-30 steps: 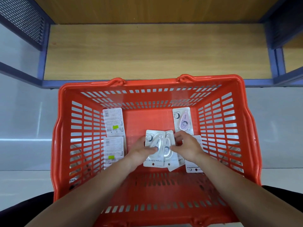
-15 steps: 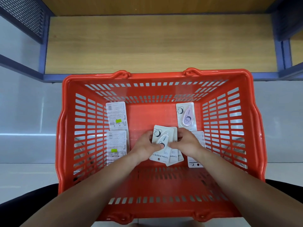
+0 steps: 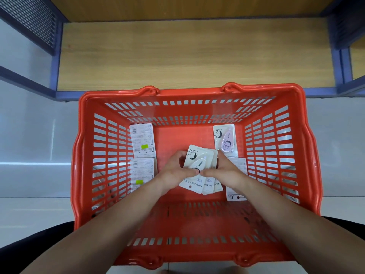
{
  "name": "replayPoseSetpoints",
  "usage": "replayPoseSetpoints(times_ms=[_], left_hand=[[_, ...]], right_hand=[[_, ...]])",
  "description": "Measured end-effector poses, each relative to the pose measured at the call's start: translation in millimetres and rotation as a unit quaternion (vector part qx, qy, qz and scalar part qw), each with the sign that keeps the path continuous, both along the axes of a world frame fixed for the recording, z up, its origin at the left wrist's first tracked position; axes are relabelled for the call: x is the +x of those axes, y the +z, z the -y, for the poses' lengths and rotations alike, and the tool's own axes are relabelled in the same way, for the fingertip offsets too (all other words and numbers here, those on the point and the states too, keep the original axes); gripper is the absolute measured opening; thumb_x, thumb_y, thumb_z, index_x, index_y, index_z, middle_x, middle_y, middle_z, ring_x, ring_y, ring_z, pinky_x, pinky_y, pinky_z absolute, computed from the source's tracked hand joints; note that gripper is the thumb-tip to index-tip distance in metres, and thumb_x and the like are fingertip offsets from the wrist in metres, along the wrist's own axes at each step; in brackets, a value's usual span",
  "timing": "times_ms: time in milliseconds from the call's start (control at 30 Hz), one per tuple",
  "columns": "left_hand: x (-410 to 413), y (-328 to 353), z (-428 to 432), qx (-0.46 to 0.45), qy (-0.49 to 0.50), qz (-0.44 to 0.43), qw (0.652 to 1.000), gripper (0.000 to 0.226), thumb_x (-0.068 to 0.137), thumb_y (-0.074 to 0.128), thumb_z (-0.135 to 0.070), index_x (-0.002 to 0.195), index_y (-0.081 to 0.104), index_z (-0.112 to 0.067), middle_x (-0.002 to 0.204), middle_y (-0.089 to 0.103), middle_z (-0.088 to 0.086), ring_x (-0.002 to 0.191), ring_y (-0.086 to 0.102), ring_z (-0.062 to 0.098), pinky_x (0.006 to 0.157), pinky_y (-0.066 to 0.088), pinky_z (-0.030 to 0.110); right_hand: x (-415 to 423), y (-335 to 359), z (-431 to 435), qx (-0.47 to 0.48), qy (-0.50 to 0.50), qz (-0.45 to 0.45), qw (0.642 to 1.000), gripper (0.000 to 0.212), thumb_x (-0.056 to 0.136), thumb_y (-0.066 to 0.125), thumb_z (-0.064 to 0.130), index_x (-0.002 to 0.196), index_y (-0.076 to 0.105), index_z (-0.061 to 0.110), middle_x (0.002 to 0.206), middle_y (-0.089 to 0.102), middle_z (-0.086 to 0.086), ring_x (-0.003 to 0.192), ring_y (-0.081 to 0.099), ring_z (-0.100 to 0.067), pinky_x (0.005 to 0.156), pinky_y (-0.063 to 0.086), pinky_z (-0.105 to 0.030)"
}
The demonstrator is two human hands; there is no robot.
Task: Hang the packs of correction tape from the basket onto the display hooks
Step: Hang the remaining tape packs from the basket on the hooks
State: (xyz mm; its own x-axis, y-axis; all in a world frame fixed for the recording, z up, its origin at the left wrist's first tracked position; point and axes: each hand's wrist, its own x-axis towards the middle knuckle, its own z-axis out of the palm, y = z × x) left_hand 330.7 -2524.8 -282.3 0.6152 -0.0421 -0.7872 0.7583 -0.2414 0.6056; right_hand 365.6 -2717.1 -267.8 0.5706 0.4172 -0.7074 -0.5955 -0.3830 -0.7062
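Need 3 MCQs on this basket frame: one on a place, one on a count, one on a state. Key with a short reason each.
1. Where in the red basket does the face-up lilac pack lie?
A. far right of its floor
B. near left of its floor
C. in a hand

2. How many face-down packs lie along the basket's left wall?
A. one
B. two
C. four

3. What are the left hand and right hand doing?
A. hanging idle
B. both holding the fanned stack
C. gripping the basket's handles

Key:
1 A: it lies flat by the far right wall, beyond the right hand.
2 B: two printed backs, each with a green sticker.
3 B: the fingers of both hands grip the stack's edges.
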Motion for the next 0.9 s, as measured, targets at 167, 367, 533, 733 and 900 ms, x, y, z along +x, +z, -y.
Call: replayPoseSetpoints(times_ms=[167,367,533,733,900], left_hand=[[15,18,-2,-0.036,0.047,0.012,0.998,0.052,0.082,0.084,-0.01,0.124,0.055,-0.019,0.12,0.07,0.003,0.109,0.069,0.016,0.095,0.056,0.033],[39,69,-8,-0.076,0.1,0.061,0.99,0.082,0.062,0.087,-0.02,0.134,0.048,-0.022,0.118,0.071,0.008,0.107,0.072,0.027,0.098,0.057,0.047],[49,137,-25,-0.106,0.06,0.1,0.988,0.058,0.072,0.082,-0.007,0.126,0.061,-0.007,0.118,0.074,0.015,0.111,0.071,0.037,0.1,0.055,0.051],[45,239,-25,-0.07,0.034,0.19,0.979,0.059,0.064,0.08,-0.011,0.121,0.065,-0.007,0.114,0.075,0.016,0.109,0.071,0.038,0.099,0.056,0.053],[31,324,-33,-0.057,0.051,0.255,0.964,0.055,0.067,0.084,-0.008,0.118,0.065,-0.009,0.11,0.076,0.014,0.104,0.072,0.039,0.084,0.061,0.046]], right_hand=[[13,8,-1,-0.034,-0.083,-0.033,0.995,0.055,0.08,0.08,0.011,0.128,0.053,0.018,0.113,0.073,-0.004,0.1,0.074,-0.015,0.088,0.059,-0.035],[35,53,-7,0.03,-0.081,0.007,0.996,0.035,0.091,0.07,0.006,0.123,0.067,0.018,0.11,0.078,-0.006,0.102,0.075,-0.026,0.082,0.059,-0.036],[42,119,-23,0.05,-0.026,0.081,0.995,0.037,0.095,0.064,0.013,0.129,0.062,0.029,0.119,0.075,0.006,0.11,0.072,-0.016,0.099,0.056,-0.04],[39,222,-27,0.092,0.039,0.13,0.986,0.04,0.101,0.054,0.013,0.136,0.057,0.032,0.116,0.075,0.015,0.107,0.071,-0.005,0.086,0.055,-0.021],[30,303,-21,0.115,0.059,0.185,0.974,0.038,0.098,0.065,0.017,0.131,0.058,0.034,0.119,0.075,0.002,0.106,0.073,-0.016,0.086,0.061,-0.029]])
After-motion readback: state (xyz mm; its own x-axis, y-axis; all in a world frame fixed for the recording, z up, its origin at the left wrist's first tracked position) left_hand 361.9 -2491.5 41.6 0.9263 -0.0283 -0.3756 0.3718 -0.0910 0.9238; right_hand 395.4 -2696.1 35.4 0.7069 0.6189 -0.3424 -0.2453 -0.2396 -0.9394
